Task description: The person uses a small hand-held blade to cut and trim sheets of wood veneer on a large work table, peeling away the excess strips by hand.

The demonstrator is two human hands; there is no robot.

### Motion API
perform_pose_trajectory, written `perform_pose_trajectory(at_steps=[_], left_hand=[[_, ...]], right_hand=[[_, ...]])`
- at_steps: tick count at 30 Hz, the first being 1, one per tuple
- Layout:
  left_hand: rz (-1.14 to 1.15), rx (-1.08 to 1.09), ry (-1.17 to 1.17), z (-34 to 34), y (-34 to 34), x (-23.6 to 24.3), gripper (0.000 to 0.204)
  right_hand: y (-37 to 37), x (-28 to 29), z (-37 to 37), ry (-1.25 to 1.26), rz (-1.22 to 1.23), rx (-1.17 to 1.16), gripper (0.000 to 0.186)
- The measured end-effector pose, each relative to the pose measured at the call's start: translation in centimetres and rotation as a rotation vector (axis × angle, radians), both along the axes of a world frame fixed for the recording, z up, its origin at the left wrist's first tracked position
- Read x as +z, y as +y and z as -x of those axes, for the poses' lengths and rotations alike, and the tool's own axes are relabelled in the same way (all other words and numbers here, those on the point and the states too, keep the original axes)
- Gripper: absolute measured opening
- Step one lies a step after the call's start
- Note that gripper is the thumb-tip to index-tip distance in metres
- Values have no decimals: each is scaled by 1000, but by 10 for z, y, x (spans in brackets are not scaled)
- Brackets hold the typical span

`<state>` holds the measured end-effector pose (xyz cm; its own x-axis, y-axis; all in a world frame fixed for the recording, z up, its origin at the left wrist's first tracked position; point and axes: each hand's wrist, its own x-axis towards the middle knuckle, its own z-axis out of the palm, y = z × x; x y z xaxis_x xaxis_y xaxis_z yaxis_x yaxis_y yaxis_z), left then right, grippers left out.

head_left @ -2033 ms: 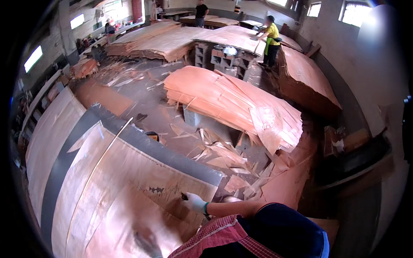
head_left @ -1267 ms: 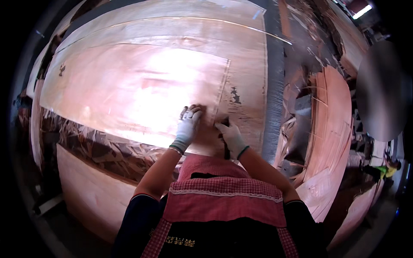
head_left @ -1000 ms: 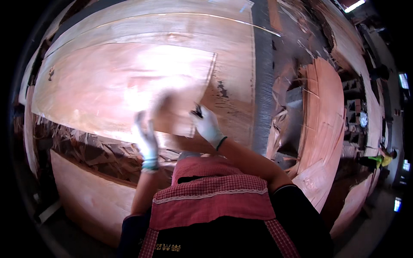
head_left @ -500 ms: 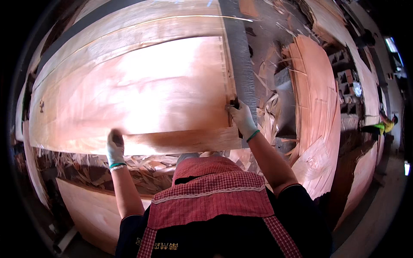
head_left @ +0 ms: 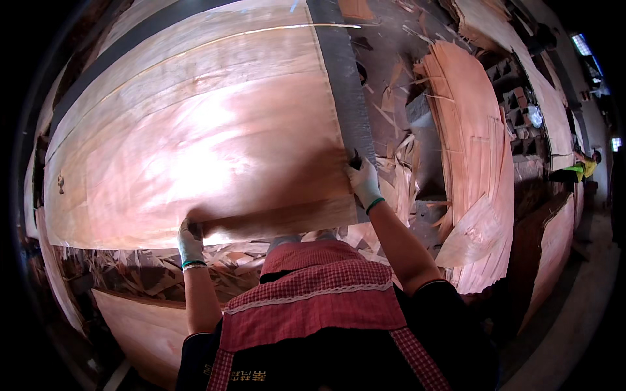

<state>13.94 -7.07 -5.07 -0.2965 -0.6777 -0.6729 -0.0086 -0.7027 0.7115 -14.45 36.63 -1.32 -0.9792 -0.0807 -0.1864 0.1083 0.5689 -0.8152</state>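
Observation:
A wide, thin sheet of pinkish wood veneer (head_left: 261,143) lies over other pale sheets on a dark-edged worktable (head_left: 342,78). My left hand (head_left: 190,242), in a white glove with a green cuff, is closed at the sheet's near edge, its fingertips in dark shadow. At the right edge near the corner, my right hand (head_left: 365,182), gloved alike, is closed round a small dark pointed tool (head_left: 355,159); its exact kind is unclear. A dark shadow band runs along the near edge between both hands.
Veneer scraps (head_left: 150,267) litter the floor below the table, with more scraps (head_left: 404,163) at right. A tall stack of veneer (head_left: 479,143) stands at right, and a board (head_left: 143,326) leans near left. Another person (head_left: 583,168) in yellow is far right.
The upper sheet's near edge has come toward me, covering most of the lighter strip that showed before it. My left hand has shifted slightly right and nearer; my right hand stays by the right edge.

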Motion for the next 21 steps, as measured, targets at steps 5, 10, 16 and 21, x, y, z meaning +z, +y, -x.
perform_pose_trajectory(at_steps=[5,10,16,21], left_hand=[[40,2,17,1,9,6,18],[830,12,-427,25,31,39,20],[1803,-1211,-484,190,118,48,59],[1714,-405,-936,183,-52,-7,46]], right_hand=[[8,-12,5,-86,84,-14,32],[9,14,5,181,98,121,23],[-48,1,-23,-42,21,435,26],[-72,32,-15,267,-381,665,30]])
